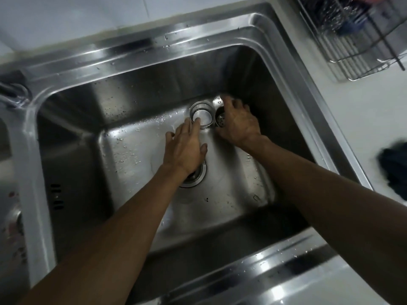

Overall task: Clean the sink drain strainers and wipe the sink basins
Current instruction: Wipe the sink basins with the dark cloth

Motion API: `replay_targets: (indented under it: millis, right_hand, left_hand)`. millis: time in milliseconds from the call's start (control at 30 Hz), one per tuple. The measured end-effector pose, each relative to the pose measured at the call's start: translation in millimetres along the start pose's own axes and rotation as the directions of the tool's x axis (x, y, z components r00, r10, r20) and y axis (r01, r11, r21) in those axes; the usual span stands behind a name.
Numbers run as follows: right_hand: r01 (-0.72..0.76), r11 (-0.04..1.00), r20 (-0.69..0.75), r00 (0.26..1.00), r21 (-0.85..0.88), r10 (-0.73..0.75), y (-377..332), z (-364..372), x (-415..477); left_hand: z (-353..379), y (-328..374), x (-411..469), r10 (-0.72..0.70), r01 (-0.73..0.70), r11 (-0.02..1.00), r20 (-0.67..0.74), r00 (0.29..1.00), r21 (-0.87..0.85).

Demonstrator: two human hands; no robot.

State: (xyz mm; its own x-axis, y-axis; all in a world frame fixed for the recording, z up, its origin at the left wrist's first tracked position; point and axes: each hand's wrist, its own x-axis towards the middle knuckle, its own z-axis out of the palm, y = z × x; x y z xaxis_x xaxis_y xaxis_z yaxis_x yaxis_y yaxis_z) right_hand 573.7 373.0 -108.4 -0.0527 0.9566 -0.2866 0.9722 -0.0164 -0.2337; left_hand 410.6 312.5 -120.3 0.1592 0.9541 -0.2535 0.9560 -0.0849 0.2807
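Observation:
Both of my hands are down in the right stainless basin (132, 150). My left hand (185, 148) reaches forward with fingers spread, its fingertips touching the rim of a shiny metal cup-shaped drain piece (203, 114) lying at the far side of the basin floor. My right hand (236, 123) is closed around a perforated strainer basket (220, 118) right beside that cup. The open drain hole (195, 177) sits under my left wrist, partly hidden. Water drops dot the basin floor.
The left basin (11, 216) shows at the left edge, beyond the divider. A wire dish rack (356, 40) stands on the white counter at the upper right. A dark blue cloth (394, 170) lies on the counter at the right edge. The faucet base (13, 93) is at the far left.

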Motion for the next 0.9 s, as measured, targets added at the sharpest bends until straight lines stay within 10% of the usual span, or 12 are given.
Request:
replay_targets:
  millis: [533, 900]
  right_hand:
    - [0.132, 0.984, -0.129, 0.981, -0.123, -0.148, -23, -30, -80]
    - [0.083, 0.997, -0.220, 0.972, 0.006, -0.079, 27, -107, -181]
  left_hand:
    - [-26, -1, -65, -0.018, 0.021, 0.996, -0.036, 0.999, 0.089]
    - [-54, 85, -108, 0.224, -0.222, 0.975, -0.116, 0.968, 0.026]
